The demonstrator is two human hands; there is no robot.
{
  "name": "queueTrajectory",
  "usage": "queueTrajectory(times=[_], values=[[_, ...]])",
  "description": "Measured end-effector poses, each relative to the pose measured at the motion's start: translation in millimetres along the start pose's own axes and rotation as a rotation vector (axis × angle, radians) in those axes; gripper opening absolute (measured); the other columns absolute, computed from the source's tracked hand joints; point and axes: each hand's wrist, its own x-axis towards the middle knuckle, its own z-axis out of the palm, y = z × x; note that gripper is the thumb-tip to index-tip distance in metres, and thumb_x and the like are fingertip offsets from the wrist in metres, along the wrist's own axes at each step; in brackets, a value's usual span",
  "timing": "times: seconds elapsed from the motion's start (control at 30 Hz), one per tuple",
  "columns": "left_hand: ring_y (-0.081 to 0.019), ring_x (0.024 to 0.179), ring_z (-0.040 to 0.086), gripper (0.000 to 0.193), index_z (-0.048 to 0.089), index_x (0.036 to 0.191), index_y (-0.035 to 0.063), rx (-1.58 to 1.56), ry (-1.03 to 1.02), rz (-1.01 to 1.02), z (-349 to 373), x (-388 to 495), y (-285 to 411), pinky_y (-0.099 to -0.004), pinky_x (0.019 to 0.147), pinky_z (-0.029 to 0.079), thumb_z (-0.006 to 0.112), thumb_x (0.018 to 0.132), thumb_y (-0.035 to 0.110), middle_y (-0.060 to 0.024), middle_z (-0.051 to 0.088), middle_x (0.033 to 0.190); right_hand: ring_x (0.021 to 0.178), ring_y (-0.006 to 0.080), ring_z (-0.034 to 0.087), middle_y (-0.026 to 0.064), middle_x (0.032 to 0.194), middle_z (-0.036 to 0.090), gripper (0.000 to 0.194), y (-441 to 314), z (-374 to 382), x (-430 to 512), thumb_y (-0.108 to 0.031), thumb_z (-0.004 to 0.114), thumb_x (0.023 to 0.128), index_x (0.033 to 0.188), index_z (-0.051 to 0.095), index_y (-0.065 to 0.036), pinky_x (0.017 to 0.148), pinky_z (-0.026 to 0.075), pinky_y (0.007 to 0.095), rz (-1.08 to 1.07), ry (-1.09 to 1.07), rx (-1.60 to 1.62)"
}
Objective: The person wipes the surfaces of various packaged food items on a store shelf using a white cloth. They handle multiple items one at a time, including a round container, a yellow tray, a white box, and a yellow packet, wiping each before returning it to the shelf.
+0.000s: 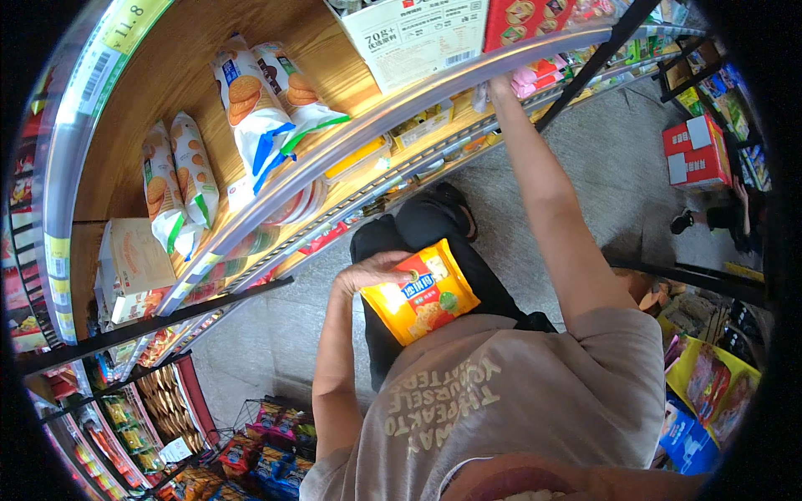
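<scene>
My left hand [376,270] holds a yellow and red plastic snack packet [420,291] by its upper left side, in front of my belly, above my bent knees. My right arm stretches forward to a lower wooden shelf. My right hand [499,84] is there, mostly hidden behind the upper shelf's clear edge strip. A crumpled pale grey thing, perhaps a cloth, lies against it; its fingers do not show. Pink packets [536,76] lie just right of that hand. Left of it on the lower shelf is an open yellow box [423,125] of small packs.
On the upper shelf [326,37] lie long biscuit packs [244,94], a white carton [416,44] and a beige box [138,257]. A black shelf post [589,69] stands right of my right hand. Snack racks [269,451] are behind left. Another person's arm [741,200] shows near a red carton [697,153].
</scene>
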Motion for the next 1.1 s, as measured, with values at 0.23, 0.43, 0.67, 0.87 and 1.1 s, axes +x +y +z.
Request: queueTrajectory(times=[0.23,0.43,0.67,0.87,1.1], values=[[-0.0150,0.107,0.069,0.061,0.067,0.136,0.0056,0.035,0.145,0.205,5.2,4.6,-2.1,-0.0315,0.098,0.056,0.091,0.083,0.022,-0.0078,0.074,0.121,0.076,0.0133,0.061,0.0043,0.087,0.068,0.019,-31.9,-91.6,-44.2,-0.017,0.079,0.092,0.090,0.063,-0.007,0.065,0.050,0.0325,0.168,0.167,0.412],[-0.0260,0.111,0.070,0.049,0.071,0.125,0.0011,0.512,0.785,0.573,41.6,7.7,-1.8,-0.0364,0.099,0.055,0.087,0.084,0.021,-0.0150,0.072,0.122,0.078,0.0181,0.071,0.0074,0.090,0.071,0.008,-62.0,-232.4,-174.3,-0.016,0.064,0.103,0.102,0.061,-0.009,0.068,0.059,0.0322,0.192,0.084,0.606],[-0.0236,0.125,0.065,0.053,0.051,0.150,0.0053,-0.232,0.626,0.848,132.6,-7.4,2.2,-0.0342,0.097,0.055,0.066,0.104,0.029,-0.0143,0.067,0.136,0.078,0.0123,0.071,0.0039,0.091,0.071,0.008,-128.4,-320.9,-335.7,-0.016,0.060,0.106,0.103,0.060,-0.008,0.067,0.058,0.0284,0.402,-0.219,0.543],[-0.0291,0.127,0.064,0.057,0.052,0.145,0.0067,-1.036,0.264,0.829,185.0,-20.9,-8.9,-0.0500,0.110,0.050,0.073,0.099,0.034,-0.0129,0.065,0.138,0.081,0.0102,0.070,0.0014,0.094,0.071,0.007,-154.9,-293.4,-417.9,-0.016,0.062,0.105,0.107,0.064,-0.010,0.073,0.058,0.0272,0.523,-0.510,0.612],[-0.0289,0.124,0.065,0.060,0.053,0.144,0.0065,-1.050,0.471,0.868,163.2,-60.8,-44.2,-0.0499,0.107,0.052,0.073,0.098,0.040,-0.0132,0.065,0.138,0.071,0.0138,0.070,0.0035,0.085,0.070,0.018,-166.2,-267.8,-382.5,-0.026,0.058,0.108,0.106,0.064,-0.010,0.063,0.059,0.0296,0.320,-0.446,0.664]])
